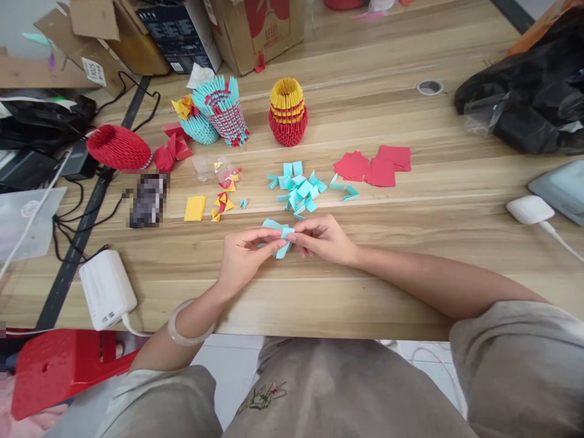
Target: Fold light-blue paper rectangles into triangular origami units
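Both hands' grip pinches folded light-blue paper pieces.

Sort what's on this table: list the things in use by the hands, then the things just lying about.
In use:
left hand
right hand
folded teal paper pieces
teal piece pile

Lying about:
red paper squares
yellow-and-red vase
white charger
black bag

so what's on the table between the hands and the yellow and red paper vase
A loose pile of folded light blue paper pieces lies there, seen in the head view.
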A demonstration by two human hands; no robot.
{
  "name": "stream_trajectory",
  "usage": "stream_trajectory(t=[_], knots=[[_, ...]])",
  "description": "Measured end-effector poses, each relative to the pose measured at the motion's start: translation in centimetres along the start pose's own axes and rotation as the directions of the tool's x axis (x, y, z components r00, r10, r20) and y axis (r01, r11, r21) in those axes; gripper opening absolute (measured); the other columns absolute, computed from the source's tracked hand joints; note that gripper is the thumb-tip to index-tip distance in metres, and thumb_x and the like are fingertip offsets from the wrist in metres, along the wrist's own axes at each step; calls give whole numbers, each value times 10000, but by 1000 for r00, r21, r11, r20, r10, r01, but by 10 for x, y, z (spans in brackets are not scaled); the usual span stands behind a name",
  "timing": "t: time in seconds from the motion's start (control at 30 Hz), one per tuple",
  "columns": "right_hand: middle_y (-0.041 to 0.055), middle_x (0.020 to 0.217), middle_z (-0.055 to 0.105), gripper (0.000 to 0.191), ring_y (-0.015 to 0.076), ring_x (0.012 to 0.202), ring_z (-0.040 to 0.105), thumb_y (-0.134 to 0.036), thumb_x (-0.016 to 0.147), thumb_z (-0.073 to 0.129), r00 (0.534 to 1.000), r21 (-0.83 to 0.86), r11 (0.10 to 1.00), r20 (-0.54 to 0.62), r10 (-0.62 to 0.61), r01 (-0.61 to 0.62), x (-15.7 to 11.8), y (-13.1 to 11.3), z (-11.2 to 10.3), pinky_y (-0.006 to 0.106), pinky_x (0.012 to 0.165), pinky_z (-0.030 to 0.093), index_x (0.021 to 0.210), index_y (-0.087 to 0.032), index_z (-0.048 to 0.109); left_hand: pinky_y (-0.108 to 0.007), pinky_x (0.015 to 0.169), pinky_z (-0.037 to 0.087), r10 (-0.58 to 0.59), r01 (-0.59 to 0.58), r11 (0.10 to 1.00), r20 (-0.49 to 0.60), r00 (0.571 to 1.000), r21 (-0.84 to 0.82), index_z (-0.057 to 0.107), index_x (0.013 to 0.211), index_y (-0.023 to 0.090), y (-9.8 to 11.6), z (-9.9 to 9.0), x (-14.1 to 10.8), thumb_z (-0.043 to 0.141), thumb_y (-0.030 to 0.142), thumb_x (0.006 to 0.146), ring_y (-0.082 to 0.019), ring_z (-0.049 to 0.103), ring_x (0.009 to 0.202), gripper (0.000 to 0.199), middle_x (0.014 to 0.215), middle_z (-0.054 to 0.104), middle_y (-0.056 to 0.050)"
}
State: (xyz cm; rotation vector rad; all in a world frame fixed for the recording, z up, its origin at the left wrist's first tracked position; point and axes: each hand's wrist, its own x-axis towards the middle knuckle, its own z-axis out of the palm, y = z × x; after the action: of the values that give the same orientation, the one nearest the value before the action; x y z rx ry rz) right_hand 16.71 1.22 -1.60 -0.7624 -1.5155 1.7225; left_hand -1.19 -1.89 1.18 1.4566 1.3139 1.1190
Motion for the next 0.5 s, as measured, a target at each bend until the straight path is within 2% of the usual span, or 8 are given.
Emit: stream_trajectory(t=[0.4, 0.5], knots=[[-24, 453, 552, 410, 51, 376, 431, -522, 788, 627, 1000, -6, 1000, -7, -3, 3, 0, -3, 0, 182, 386, 351, 734, -117, 665, -260, 647, 604, 59, -58, 994, -8, 998, 89, 764, 815, 200, 1, 0, -1, 778, 278, 689, -173, 710, 743, 149, 823, 755, -45], [-15, 462, 564, 439, 48, 377, 423, -532, 830, 568, 1000, -37, 999, -5, -2, 2, -1, -4, -1, 179, 388, 345, 681, -124, 637, -254, 633, 599, 71, -69, 992, -16, 997, 102, 764, 798, 200, 2, 0, -1, 780, 272, 685, -168, 706, 729, 135, 807, 754, -44]])
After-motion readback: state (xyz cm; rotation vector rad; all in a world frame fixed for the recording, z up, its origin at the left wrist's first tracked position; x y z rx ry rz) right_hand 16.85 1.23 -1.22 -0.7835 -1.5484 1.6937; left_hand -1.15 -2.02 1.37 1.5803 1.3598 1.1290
